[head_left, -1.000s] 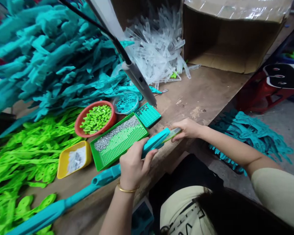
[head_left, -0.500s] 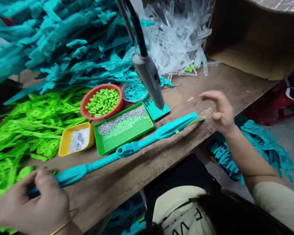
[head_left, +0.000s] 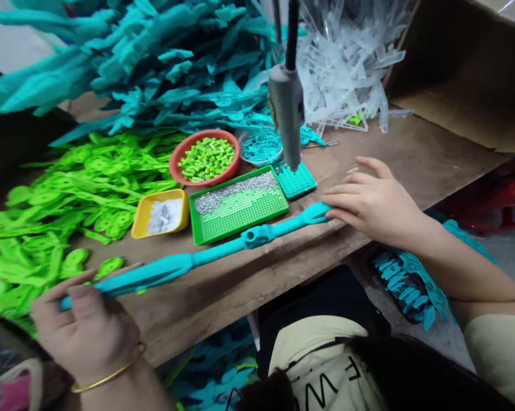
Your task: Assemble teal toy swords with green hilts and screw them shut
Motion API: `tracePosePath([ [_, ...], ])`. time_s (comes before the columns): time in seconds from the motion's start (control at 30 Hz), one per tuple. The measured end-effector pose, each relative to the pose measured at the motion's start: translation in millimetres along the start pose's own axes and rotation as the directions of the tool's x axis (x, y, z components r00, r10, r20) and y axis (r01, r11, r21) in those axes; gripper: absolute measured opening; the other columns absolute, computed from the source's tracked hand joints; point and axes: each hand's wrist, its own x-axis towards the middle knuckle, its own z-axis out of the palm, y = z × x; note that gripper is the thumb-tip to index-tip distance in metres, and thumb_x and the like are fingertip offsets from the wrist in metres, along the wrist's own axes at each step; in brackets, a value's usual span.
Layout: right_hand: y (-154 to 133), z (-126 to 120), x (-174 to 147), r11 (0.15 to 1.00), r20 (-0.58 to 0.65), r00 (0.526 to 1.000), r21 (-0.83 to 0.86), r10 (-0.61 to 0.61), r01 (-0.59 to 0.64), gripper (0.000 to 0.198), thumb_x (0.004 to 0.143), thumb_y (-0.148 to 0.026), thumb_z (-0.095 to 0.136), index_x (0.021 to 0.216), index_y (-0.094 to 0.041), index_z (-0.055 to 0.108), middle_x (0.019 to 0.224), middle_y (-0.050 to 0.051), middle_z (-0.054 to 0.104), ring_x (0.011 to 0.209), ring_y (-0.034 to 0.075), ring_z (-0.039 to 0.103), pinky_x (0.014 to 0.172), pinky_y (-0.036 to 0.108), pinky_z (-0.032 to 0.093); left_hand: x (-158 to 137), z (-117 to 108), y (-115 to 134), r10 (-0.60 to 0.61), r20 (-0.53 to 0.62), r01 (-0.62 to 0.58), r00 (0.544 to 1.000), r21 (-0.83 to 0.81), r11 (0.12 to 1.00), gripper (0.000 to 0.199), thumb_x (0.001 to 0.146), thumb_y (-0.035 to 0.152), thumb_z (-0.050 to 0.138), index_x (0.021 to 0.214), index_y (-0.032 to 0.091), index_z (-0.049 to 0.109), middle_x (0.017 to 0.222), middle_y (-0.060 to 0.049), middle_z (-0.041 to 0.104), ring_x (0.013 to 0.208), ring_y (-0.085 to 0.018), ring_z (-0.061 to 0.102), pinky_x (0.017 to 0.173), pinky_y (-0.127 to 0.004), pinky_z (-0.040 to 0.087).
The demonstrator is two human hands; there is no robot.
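Note:
A long teal plastic toy piece stretches between my hands, with a round hole near its middle and a small green tab under its wide left part. My left hand is closed round the left end. At the other end, my right hand has its fingers closed on the tip, which they partly hide. Above the piece hangs a grey electric screwdriver, its bit over a small teal tray. Just behind the piece lies a green perforated tray with many small metal screws.
A yellow dish, a red bowl of green pieces and a clear bowl of teal parts stand behind. Green parts cover the left, teal parts the back. Clear strips lie beside a cardboard box.
The toy piece has turned end for end: its wide part with the green tab was at the right and is now at the left. My right hand, off it earlier, now grips its right end.

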Motion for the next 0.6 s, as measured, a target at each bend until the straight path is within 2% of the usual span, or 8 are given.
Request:
tracePosePath([
  [0.07,-16.7,3.7,5.5,0.999,-0.029,1.0,0.037,-0.008,0.009,0.028,0.093,-0.035,0.054,0.115,-0.02,0.065,0.117,0.004,0.069,0.103,0.021,0.061,0.109,0.047,0.027,-9.4,-4.3,4.1,-0.037,-0.029,0.033,0.999,-0.133,0.991,0.052,0.067,0.068,0.065,0.078,0.019,0.051,0.073,0.0,0.06,0.066,-0.019,0.062,0.074,-0.044,0.054],
  [0.17,-42.6,28.5,18.8,0.973,-0.006,0.996,0.216,-0.087,0.086,0.044,0.091,-0.041,0.056,0.126,-0.014,0.057,0.126,0.01,0.063,0.109,0.022,0.059,0.101,0.04,0.038,-24.9,-7.7,15.4,-0.042,0.014,0.043,0.999,-0.157,0.987,0.043,0.072,0.056,0.071,0.082,0.016,0.06,0.073,-0.002,0.066,0.066,-0.019,0.065,0.074,-0.041,0.056],
  [0.27,-52.8,58.7,30.5,0.915,0.022,0.991,0.388,-0.129,0.11,0.031,0.093,-0.037,0.053,0.112,-0.014,0.063,0.111,0.008,0.069,0.098,0.019,0.062,0.087,0.033,0.043,-31.7,-8.1,20.4,-0.038,0.041,0.042,0.998,-0.09,0.995,0.039,0.076,0.052,0.069,0.085,0.015,0.063,0.077,-0.005,0.069,0.065,-0.017,0.065,0.07,-0.036,0.056],
  [0.37,-48.8,70.3,33.9,0.872,-0.033,0.991,0.472,-0.127,0.128,0.023,0.094,-0.031,0.05,0.1,-0.014,0.065,0.096,0.006,0.071,0.091,0.017,0.062,0.083,0.031,0.044,-30.7,-7.6,15.3,-0.034,0.032,0.036,0.999,-0.069,0.997,0.039,0.076,0.051,0.069,0.085,0.013,0.064,0.077,-0.005,0.069,0.067,-0.018,0.066,0.07,-0.035,0.057],
  [0.47,-45.6,60.5,32.7,0.884,-0.012,0.991,0.45,-0.134,0.125,0.024,0.094,-0.033,0.052,0.102,-0.015,0.065,0.1,0.006,0.071,0.093,0.017,0.063,0.087,0.032,0.045,-33.2,-7.3,14.6,-0.039,0.023,0.042,0.999,-0.115,0.992,0.036,0.078,0.047,0.07,0.087,0.012,0.064,0.08,-0.005,0.07,0.074,-0.018,0.069,0.074,-0.032,0.055],
  [0.53,-51.1,50.7,32.4,0.935,-0.004,0.994,0.34,-0.105,0.1,0.03,0.095,-0.037,0.05,0.111,-0.015,0.064,0.111,0.008,0.07,0.101,0.02,0.063,0.094,0.037,0.044,-41.0,-5.3,24.4,-0.045,0.024,0.047,0.999,-0.102,0.994,0.031,0.081,0.042,0.069,0.088,0.012,0.065,0.081,-0.005,0.07,0.075,-0.016,0.069,0.072,-0.027,0.054],
  [0.6,-64.3,45.8,33.7,0.967,-0.052,0.995,0.236,-0.086,0.096,0.041,0.096,-0.041,0.047,0.121,-0.012,0.06,0.124,0.012,0.064,0.112,0.024,0.06,0.102,0.043,0.04,-53.1,-0.3,41.1,-0.039,0.027,0.04,0.999,-0.051,0.998,0.026,0.083,0.039,0.068,0.087,0.013,0.066,0.08,-0.004,0.07,0.074,-0.014,0.068,0.068,-0.023,0.053],
])
